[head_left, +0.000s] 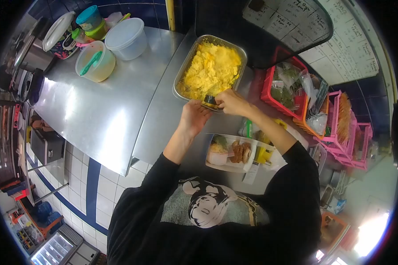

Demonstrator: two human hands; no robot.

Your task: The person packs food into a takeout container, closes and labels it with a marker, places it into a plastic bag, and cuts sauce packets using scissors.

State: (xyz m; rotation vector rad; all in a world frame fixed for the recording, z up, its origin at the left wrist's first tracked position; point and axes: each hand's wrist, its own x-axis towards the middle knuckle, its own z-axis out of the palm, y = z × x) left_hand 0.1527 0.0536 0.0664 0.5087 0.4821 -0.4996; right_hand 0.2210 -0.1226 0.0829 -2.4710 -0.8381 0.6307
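Observation:
A perforated metal tray point(178, 79) full of crumbly yellow food point(212, 66), resembling scrambled egg, lies ahead of me on the steel counter. My left hand point(194, 118) grips its near-left corner, fingers curled below the rim. Closed around a small black scoop point(210, 100) is my right hand point(231, 102), at the tray's near edge. The scoop's lower part touches the yellow food; its handle is mostly hidden by my fingers. Closer to my body sits an open white meal box point(225, 165) with rice, brown pieces of meat and something green.
Plastic tubs point(127, 42) stand at the back left, one holding a turquoise utensil point(91, 63). To the right are a red basket point(287, 104) of bagged greens and a pink rack point(345, 132). A dark mesh-like panel point(225, 22) rises behind the tray.

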